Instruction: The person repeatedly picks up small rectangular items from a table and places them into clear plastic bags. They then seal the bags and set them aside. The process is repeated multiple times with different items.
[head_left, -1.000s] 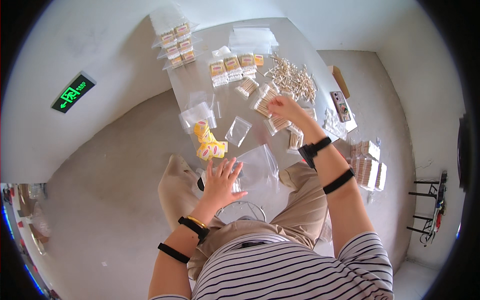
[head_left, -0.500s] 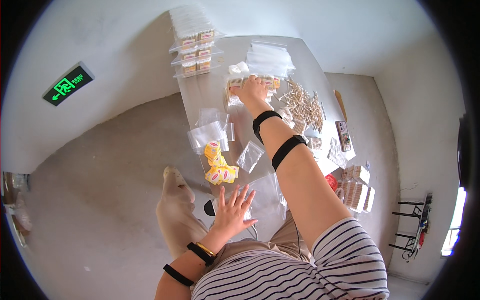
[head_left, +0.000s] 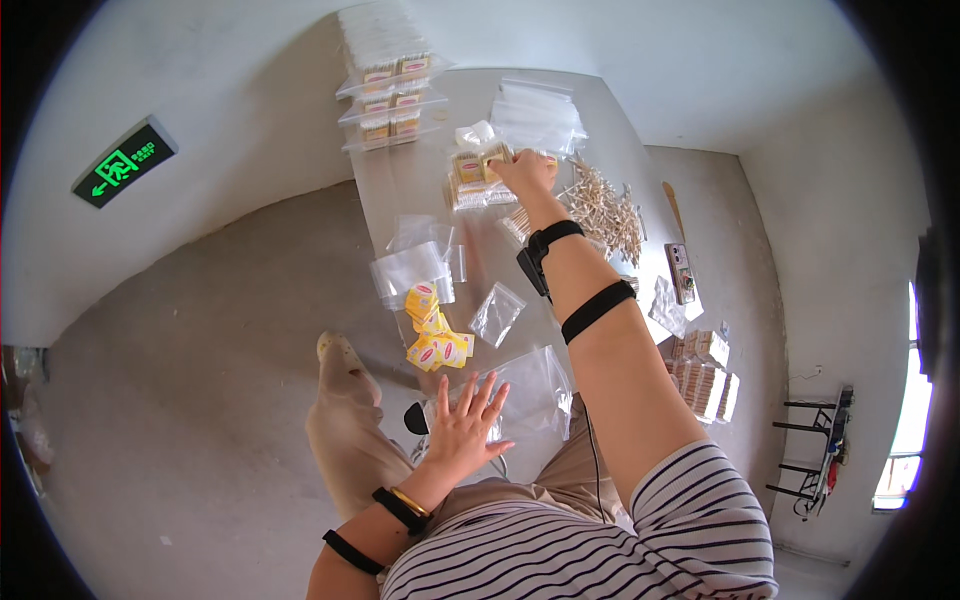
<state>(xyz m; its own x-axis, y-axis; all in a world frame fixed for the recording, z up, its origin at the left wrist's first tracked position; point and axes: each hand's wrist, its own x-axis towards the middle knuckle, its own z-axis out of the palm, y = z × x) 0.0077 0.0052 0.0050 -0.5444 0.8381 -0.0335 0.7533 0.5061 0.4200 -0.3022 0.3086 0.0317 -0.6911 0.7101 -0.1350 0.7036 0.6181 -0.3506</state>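
My right hand [head_left: 530, 172] reaches to the far part of the table, its fingers bent over a row of packs of cotton swabs [head_left: 468, 170] with yellow labels. It grips a pack there, though the hand itself covers part of it. Just right of that hand lies a heap of loose cotton swabs [head_left: 605, 210]. My left hand [head_left: 465, 430] lies with spread fingers over a large clear plastic bag [head_left: 535, 395] at the near edge, holding nothing. Beyond it are yellow label cards [head_left: 438, 340] and a small clear zip bag [head_left: 497, 314].
Filled bags [head_left: 390, 100] are stacked at the far left, beside flat clear bags [head_left: 540, 115] at the back. More clear bags [head_left: 412, 275] lie at the left edge. A phone [head_left: 680, 272] rests at the right edge; bundled swabs [head_left: 705, 375] are stacked beyond it, lower down.
My right hand has shifted to the right along the row of packs, uncovering the left ones. My left hand has stayed in place. The view has turned slightly.
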